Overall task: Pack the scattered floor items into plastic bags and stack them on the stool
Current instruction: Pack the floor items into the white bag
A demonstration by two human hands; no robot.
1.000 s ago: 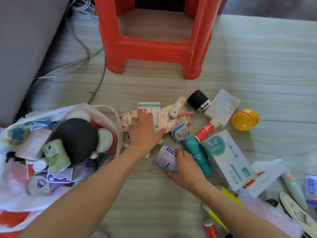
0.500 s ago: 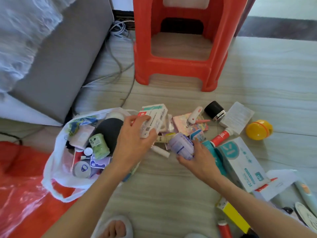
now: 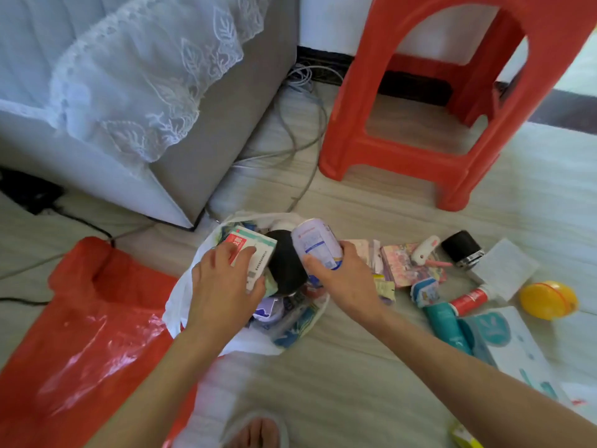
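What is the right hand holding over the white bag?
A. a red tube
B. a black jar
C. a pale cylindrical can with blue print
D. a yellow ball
C: the right hand grips a pale can with blue print above the white bag, while the yellow ball, black jar and red tube lie untouched on the floor.

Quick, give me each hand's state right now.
Left hand: closed on the white carton, over the white bag.
Right hand: closed on the pale can.
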